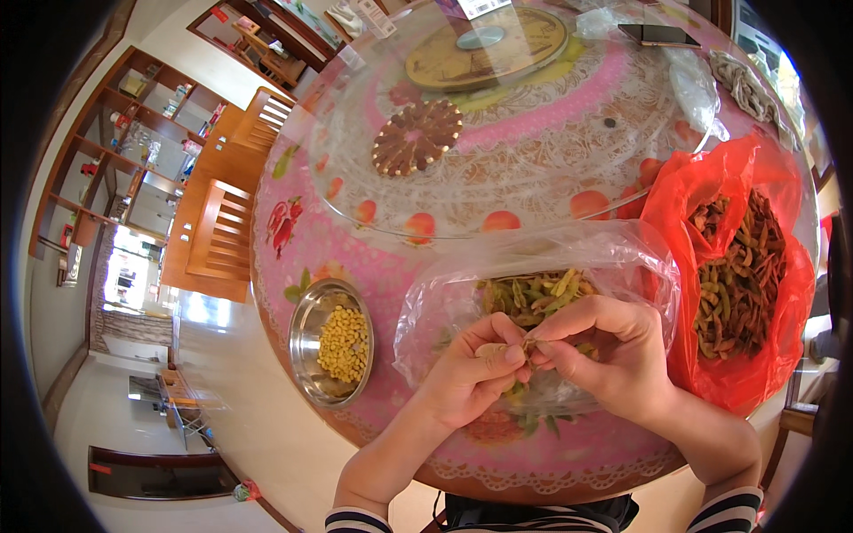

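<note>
My left hand (471, 371) and my right hand (619, 357) meet over the near side of the table, both closed with fingertips pinching a small brownish bean pod (531, 348). Fingers hide much of the pod. Beneath and beyond them lies a clear plastic bag (425, 313) with green-yellow bean pods (538, 295) on it. To the left, a round steel bowl (300, 362) holds shelled yellow beans (345, 342). Right of my right hand stands an open red plastic bag (662, 209), filled with brown and greenish pods (745, 289).
A glass turntable (355, 200) covers the table's middle, bearing a brown round trivet (417, 137) and a round board (489, 67). A phone (659, 35), a crumpled clear bag (696, 89) and a grey cloth (745, 82) lie far right. Wooden chairs (218, 235) stand left.
</note>
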Demonstrator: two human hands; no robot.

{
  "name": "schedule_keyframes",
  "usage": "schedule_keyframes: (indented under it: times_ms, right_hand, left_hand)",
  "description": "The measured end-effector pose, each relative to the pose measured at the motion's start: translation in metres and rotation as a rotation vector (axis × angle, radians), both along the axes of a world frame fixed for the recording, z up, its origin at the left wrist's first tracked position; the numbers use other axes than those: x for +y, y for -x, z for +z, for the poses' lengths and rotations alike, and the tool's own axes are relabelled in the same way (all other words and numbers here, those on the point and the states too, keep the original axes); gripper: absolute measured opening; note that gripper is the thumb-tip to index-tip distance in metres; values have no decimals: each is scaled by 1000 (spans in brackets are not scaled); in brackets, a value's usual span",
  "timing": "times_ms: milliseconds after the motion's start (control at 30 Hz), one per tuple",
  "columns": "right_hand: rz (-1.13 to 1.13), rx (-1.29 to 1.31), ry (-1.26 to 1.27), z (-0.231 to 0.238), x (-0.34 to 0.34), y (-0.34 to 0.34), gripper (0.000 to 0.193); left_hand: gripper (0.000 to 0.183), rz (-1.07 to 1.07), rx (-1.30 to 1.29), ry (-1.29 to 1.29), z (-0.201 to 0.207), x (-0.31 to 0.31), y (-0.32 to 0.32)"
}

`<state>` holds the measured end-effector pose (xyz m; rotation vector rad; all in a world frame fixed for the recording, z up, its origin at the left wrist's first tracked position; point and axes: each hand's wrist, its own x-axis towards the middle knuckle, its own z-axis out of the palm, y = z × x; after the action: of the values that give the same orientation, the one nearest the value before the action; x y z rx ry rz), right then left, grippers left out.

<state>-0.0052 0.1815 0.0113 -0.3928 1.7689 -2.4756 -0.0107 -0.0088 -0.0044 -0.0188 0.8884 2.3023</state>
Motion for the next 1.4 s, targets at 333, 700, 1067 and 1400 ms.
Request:
schedule_keyframes:
  times_ms: [333, 700, 1067, 1400]
  right_hand:
    - [-30, 153, -240, 0, 0, 0, 15]
    - [0, 22, -83, -2, -3, 0, 12]
    - [24, 17, -55, 0, -1, 1, 11]
    - [6, -34, -10, -1, -3, 0, 10]
  left_hand:
    - [14, 10, -53, 58, 6, -6, 0]
    - [14, 4, -85, -58, 2, -9, 4]
    - [11, 0, -103, -113, 1, -9, 3]
    - [16, 40, -40, -42, 8, -2, 3]
